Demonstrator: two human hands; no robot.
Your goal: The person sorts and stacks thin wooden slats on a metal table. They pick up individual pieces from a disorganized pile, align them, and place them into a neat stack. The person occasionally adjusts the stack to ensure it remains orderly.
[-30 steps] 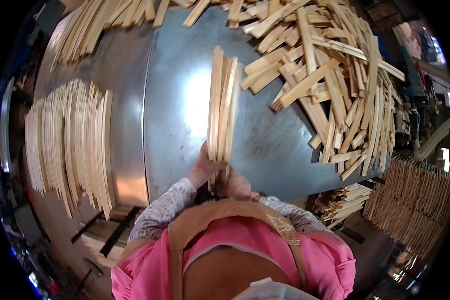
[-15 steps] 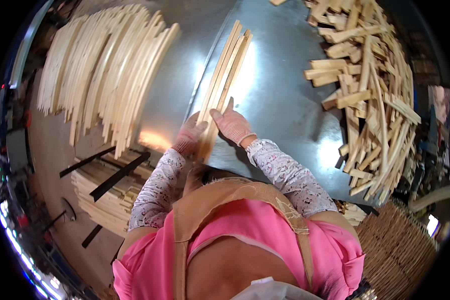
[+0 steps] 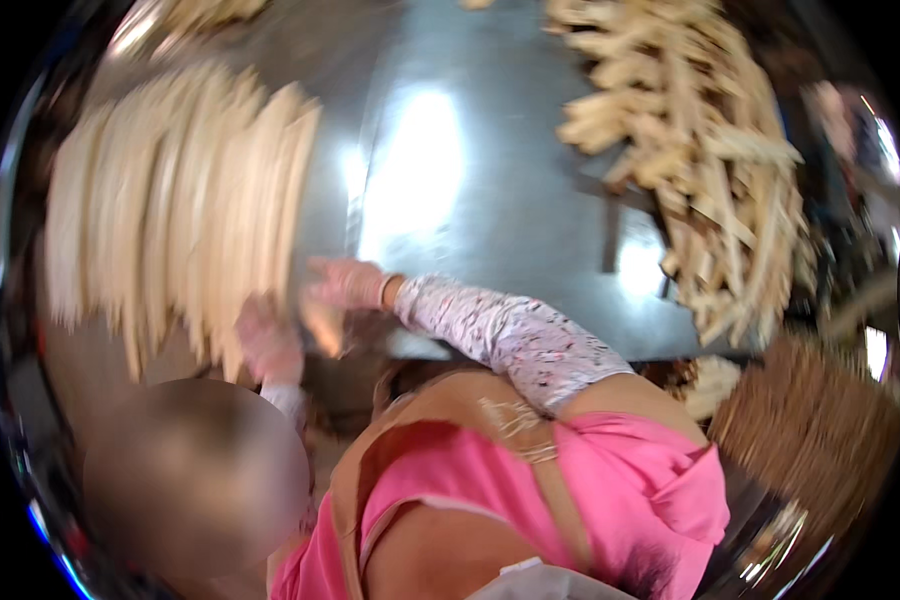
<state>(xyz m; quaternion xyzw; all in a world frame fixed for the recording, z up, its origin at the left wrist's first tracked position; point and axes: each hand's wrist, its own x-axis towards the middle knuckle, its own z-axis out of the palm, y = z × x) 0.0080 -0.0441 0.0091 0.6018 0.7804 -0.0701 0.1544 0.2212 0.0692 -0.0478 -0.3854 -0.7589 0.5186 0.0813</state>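
A wide row of pale wooden strips (image 3: pixel 170 210) lies side by side at the left of the metal table (image 3: pixel 510 190). My left hand (image 3: pixel 270 342), in a light glove, is at the near ends of the row's rightmost strips. Motion smears its fingers, so its grip does not show. Just right of the row is my right hand (image 3: pixel 348 284), gloved too, its fingers reaching left toward the strips. The right hand looks apart from the wood, with nothing visible in it.
A jumbled heap of short wood offcuts (image 3: pixel 700 170) covers the table's right side. A stack of brown sticks (image 3: pixel 810 430) stands at the lower right. More wood pieces (image 3: pixel 195 15) lie at the far left. A blurred round patch hides the lower left.
Both hands have moved left from mid-table to the row's right side. The few strips between them have left mid-table; the row's right edge now has strips there. The view has shifted.
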